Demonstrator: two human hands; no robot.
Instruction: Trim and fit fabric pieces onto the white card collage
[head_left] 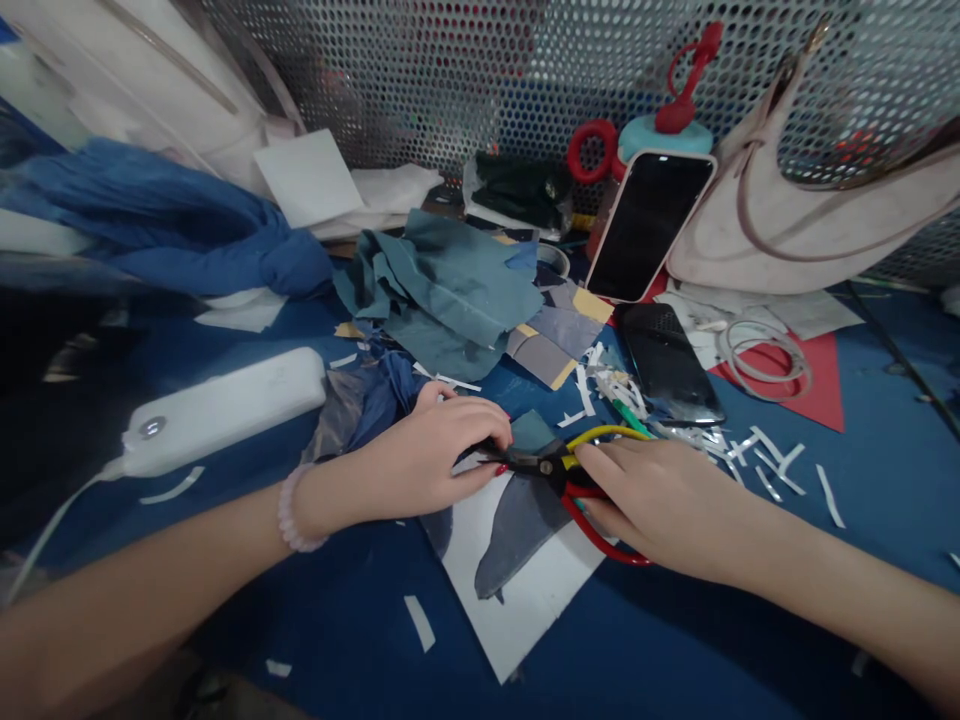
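My right hand (660,500) grips scissors (551,466) with one yellow and one red handle loop; their blades point left, toward my left hand. My left hand (442,450) is pinched close at the blade tips, around a small dark piece that I cannot make out clearly. Below the scissors lies a white sheet (506,635) bearing a dark grey, rounded shape (517,530). A small teal scrap (534,430) sits just behind the blades. How far the blades are apart is hard to see, since fingers partly cover them.
Teal fabric (450,290) lies crumpled behind my hands. A white power bank (225,410) with a cable is at left. To the right are a black phone (667,365), a propped phone (651,225), white paper strips (772,460) and a coiled cable (765,360). Perforated metal (450,80) stands behind.
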